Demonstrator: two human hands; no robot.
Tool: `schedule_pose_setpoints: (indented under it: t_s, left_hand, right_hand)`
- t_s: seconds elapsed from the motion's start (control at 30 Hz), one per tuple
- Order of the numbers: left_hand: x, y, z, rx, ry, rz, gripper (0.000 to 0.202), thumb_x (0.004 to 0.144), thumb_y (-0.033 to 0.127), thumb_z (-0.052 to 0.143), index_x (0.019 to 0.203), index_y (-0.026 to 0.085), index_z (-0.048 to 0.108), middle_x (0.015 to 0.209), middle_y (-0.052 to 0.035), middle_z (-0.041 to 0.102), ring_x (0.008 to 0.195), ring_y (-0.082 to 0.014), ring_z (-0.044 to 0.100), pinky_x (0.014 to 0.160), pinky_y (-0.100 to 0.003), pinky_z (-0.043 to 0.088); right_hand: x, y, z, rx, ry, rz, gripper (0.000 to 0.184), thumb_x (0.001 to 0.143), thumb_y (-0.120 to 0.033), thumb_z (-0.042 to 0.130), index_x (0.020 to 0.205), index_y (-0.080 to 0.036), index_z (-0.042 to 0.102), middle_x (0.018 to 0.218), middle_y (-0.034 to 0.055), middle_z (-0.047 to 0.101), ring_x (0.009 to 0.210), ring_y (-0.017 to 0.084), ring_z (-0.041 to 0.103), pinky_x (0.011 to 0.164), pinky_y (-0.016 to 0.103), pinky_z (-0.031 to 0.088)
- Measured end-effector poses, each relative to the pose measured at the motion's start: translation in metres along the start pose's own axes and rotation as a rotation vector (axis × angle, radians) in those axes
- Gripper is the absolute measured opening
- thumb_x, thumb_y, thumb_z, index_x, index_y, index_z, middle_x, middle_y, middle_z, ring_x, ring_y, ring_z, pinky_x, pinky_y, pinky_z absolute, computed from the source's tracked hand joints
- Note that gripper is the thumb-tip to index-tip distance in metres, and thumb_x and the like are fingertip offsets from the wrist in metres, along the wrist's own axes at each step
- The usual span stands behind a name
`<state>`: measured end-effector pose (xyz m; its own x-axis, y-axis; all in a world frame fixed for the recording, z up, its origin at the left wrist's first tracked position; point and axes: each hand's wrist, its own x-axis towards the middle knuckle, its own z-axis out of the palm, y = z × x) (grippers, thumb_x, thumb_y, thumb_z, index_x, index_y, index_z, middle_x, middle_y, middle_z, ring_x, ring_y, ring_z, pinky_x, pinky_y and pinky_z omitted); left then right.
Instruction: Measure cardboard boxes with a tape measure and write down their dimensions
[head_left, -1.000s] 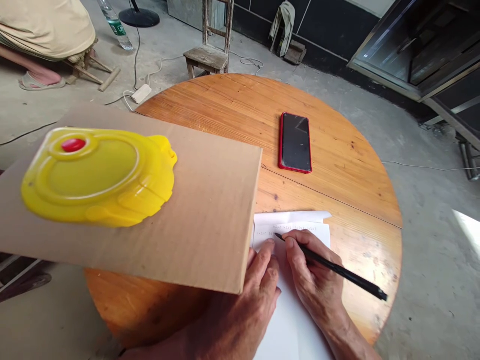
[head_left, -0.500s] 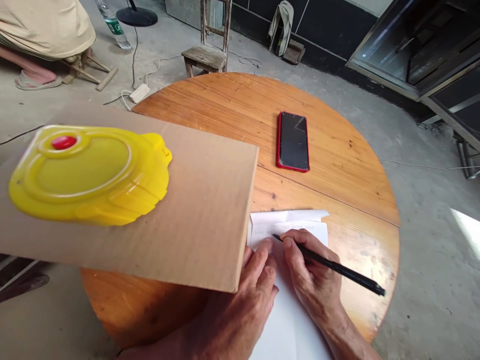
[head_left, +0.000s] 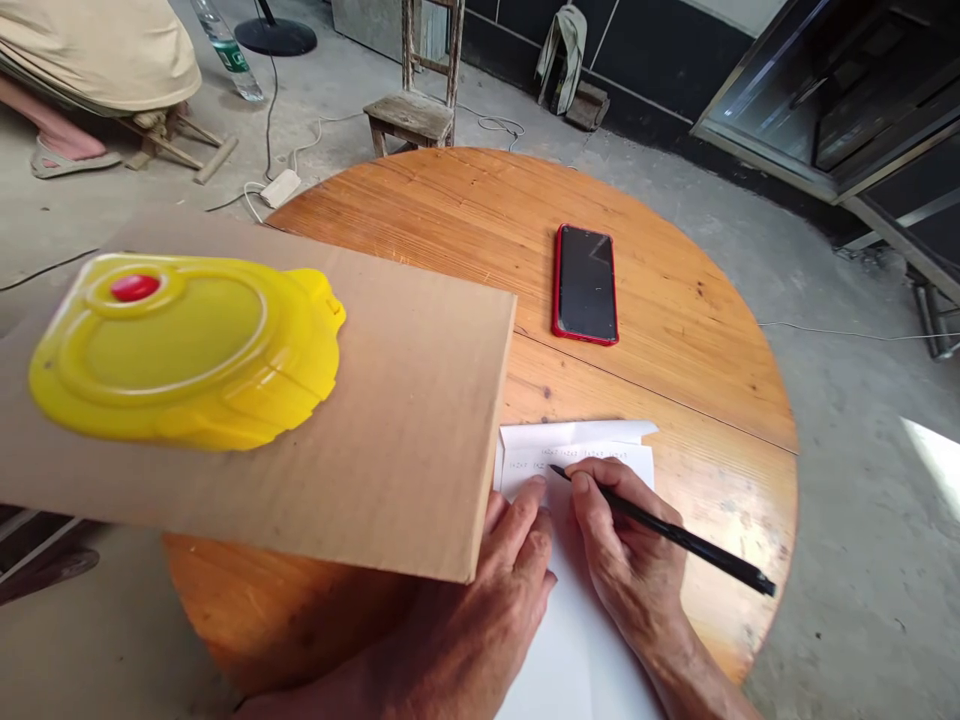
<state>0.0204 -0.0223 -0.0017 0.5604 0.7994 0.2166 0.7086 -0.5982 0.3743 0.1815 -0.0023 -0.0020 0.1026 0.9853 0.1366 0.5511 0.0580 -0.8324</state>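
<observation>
The right hand [head_left: 637, 550] pinches a black pen [head_left: 697, 547], slanting from the paper [head_left: 574, 650] toward the round wooden table's [head_left: 690, 330] near-right edge. The left hand [head_left: 491, 610], unclenched, lies just beside the pen's tip.

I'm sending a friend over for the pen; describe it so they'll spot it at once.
Find the round wooden table, then the white paper on its near side. Over the paper, the right hand holds the pen. It is slim and black, unlike the flat, red-edged phone beyond.
</observation>
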Motion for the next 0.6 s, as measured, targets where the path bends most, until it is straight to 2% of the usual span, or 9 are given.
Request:
schedule_pose_setpoints:
  t_s: [0.2, 0.37, 0.6]
  left_hand:
    - [-0.0016, -0.0013, 0.0045, -0.042, 0.011, -0.043, 0.032, 0.096, 0.020, 0.044, 0.122, 0.012, 0.060, 0.139, -0.0087, 0.059, 0.109, -0.0287, 0.064, 0.090, -0.046, 0.056]
    - [-0.0007, -0.0011, 0.0024, 0.016, 0.006, -0.011, 0.033, 0.097, 0.020, 0.042, 0.123, 0.009, 0.060, 0.135, -0.0118, 0.061, 0.109, -0.0288, 0.064, 0.091, -0.046, 0.055]
    - [-0.0001, -0.0025, 0.0020, 0.029, 0.006, 0.025, 0.034, 0.097, 0.018, 0.040, 0.123, 0.007, 0.059, 0.133, -0.0133, 0.061, 0.113, -0.0292, 0.062, 0.093, -0.045, 0.054]
  right_hand:
    - [0.0007, -0.0015, -0.0017, -0.022, -0.032, -0.033, 0.013, 0.094, -0.016, 0.056, 0.088, -0.025, 0.063, 0.071, -0.0065, 0.058, 0.057, 0.005, 0.050, 0.054, 0.016, 0.042]
    - [-0.0016, 0.0003, -0.0020, 0.028, -0.016, 0.001, 0.012, 0.094, -0.017, 0.056, 0.090, -0.025, 0.064, 0.070, -0.0072, 0.057, 0.055, 0.005, 0.049, 0.052, 0.016, 0.041]
    - [0.0017, -0.0002, -0.0003, -0.022, -0.021, -0.035, 0.012, 0.093, -0.017, 0.056, 0.087, -0.024, 0.064, 0.068, -0.0067, 0.057, 0.056, 0.006, 0.050, 0.054, 0.017, 0.042]
